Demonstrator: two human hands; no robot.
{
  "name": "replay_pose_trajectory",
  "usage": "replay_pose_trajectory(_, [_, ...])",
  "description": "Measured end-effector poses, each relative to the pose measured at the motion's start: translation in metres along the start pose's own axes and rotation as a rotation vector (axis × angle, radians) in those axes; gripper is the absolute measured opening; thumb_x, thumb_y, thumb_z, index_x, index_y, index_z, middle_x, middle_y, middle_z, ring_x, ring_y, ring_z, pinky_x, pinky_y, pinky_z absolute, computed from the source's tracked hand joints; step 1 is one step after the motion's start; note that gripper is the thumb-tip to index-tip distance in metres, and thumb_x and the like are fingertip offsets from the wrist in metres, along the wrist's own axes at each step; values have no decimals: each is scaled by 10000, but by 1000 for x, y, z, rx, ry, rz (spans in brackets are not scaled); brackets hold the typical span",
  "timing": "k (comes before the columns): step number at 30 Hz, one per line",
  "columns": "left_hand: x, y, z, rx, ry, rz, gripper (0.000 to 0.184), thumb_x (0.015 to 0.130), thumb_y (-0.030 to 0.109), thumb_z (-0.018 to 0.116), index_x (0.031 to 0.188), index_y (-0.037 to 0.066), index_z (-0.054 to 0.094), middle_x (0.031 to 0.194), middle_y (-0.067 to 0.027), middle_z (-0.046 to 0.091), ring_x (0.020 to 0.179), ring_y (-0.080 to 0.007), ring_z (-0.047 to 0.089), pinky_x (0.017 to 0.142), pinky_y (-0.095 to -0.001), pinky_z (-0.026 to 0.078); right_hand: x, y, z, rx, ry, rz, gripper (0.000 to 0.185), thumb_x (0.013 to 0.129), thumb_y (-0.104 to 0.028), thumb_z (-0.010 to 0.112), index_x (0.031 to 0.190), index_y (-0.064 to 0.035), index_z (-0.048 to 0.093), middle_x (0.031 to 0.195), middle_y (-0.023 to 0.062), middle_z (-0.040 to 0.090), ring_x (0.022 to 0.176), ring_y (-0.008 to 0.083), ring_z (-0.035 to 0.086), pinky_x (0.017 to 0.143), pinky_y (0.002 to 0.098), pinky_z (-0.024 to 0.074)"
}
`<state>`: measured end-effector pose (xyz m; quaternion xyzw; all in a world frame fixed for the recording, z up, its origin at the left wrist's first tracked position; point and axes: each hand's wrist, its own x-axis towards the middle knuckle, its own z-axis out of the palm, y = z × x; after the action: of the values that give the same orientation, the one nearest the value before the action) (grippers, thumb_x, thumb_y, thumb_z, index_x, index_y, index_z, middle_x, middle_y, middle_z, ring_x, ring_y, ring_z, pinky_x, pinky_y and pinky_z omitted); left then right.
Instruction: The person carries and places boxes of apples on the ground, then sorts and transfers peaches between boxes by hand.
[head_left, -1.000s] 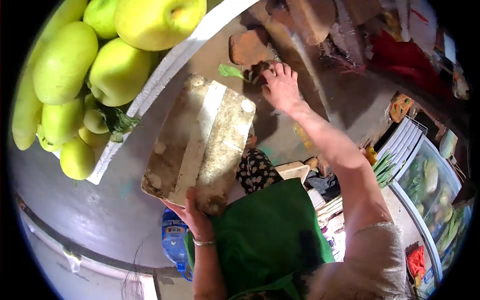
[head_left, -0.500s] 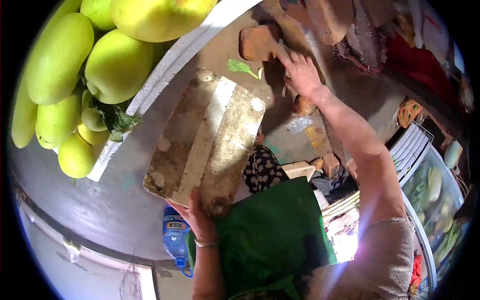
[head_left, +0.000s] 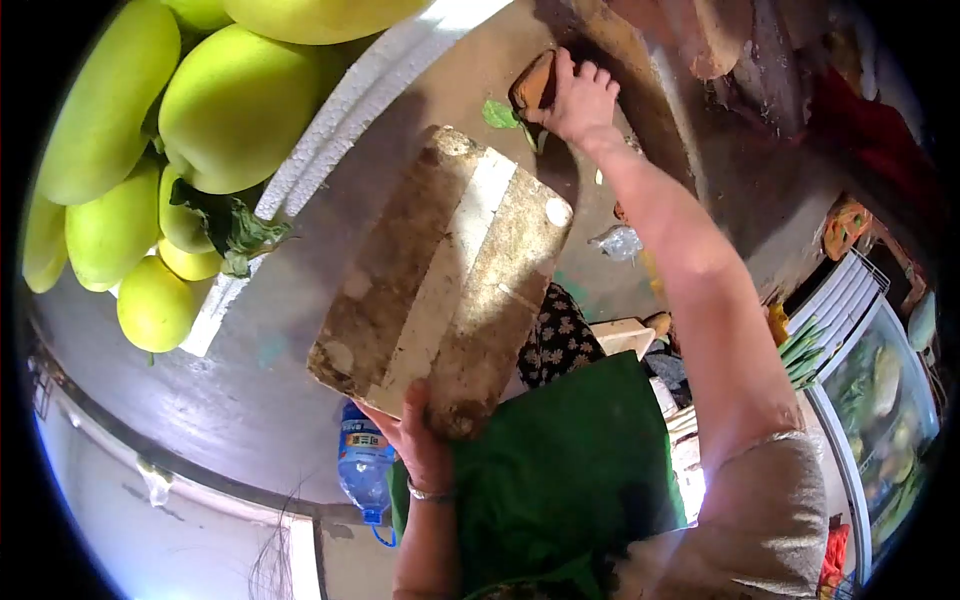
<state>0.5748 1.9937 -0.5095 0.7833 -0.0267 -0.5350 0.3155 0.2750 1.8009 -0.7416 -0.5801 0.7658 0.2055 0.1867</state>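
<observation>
My left hand (head_left: 418, 436) grips the lower edge of a dirty, stained white foam board (head_left: 450, 275), which tilts up in front of me with a paler strip down its middle. Stretched far forward, my right hand (head_left: 580, 97) has its thumb and fingers closed on the side of a reddish-brown brick piece (head_left: 537, 82). That piece is tipped up on its edge at the floor. Just below it lies a green leaf (head_left: 500, 114). The fingertips behind the brick are partly hidden.
Pale green melons or gourds (head_left: 235, 110) fill a white foam box (head_left: 330, 130) at upper left. A blue-capped water bottle (head_left: 364, 462) stands by my left wrist. Crumpled clear plastic (head_left: 617, 242) lies below my right arm. A glass-sided case with vegetables (head_left: 880, 400) is at right.
My right hand has moved from beside the brick onto it, and the brick has tipped from lying flat onto its edge. The view has shifted slightly, with the board still in my left hand.
</observation>
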Motion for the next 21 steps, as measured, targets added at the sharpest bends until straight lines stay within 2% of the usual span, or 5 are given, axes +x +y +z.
replay_pose_trajectory(10, [12, 2, -14, -9, -51, 17, 867, 787, 185, 693, 1492, 71, 200, 1408, -135, 393, 1259, -270, 403, 1101, -397, 282, -27, 1, 0, 258, 72, 95, 978, 777, -660, 639, 1510, -133, 264, 1434, 222, 412, 1339, 387, 349, 1080, 600, 227])
replay_pose_trajectory(12, [19, 5, -18, -21, -71, 12, 867, 778, 194, 694, 1486, 69, 209, 1400, -133, 398, 1252, -267, 407, 1099, -396, 283, -55, 3, -9, 759, -212, -41, 916, 815, -696, 572, 1484, -115, 340, 1463, 193, 417, 1365, 338, 364, 1133, 554, 208])
replay_pose_trajectory(15, [27, 8, -23, 20, -178, 29, 904, 757, 231, 710, 1488, 72, 204, 1403, -132, 393, 1252, -270, 409, 1090, -400, 298, -97, 15, -9, 1264, -809, 87, 955, 824, -745, 508, 1463, -47, 381, 1495, 162, 392, 1382, 290, 361, 1143, 367, 269])
replay_pose_trajectory(18, [55, 8, -29, 94, -251, 8, 913, 732, 276, 738, 1469, 54, 246, 1374, -130, 429, 1238, -258, 431, 1071, -401, 326, -120, 21, -51, 1148, -672, 259, 934, 849, -693, 550, 1446, 6, 383, 1421, 197, 463, 1324, 251, 425, 1105, 358, 317])
replay_pose_trajectory(21, [111, -10, -44, 75, -452, -55, 739, 810, 191, 691, 1427, 28, 319, 1304, -129, 516, 1176, -259, 525, 1025, -399, 421, -115, 31, -45, 1190, -574, 229, 997, 809, -708, 580, 1473, -6, 333, 1484, 224, 377, 1383, 300, 358, 1145, 390, 261])
